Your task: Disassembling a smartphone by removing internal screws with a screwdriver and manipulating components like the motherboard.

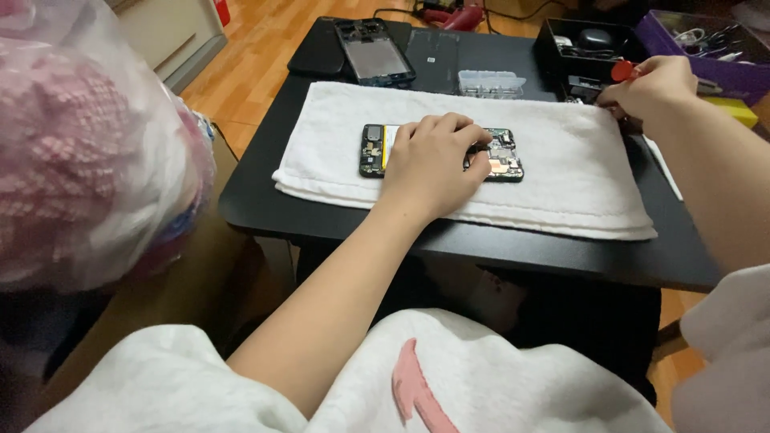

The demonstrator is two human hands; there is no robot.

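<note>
Two hands [433, 160], one opened phone [501, 156], one towel [561, 160], two boxes [581, 48].

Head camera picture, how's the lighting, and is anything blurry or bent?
Head view: soft even light, no hard shadows; mild glare on the black table. The opened phone under the left hand is sharp; the pink bag close by is blurred. Wide lens bows the table edges.
</note>
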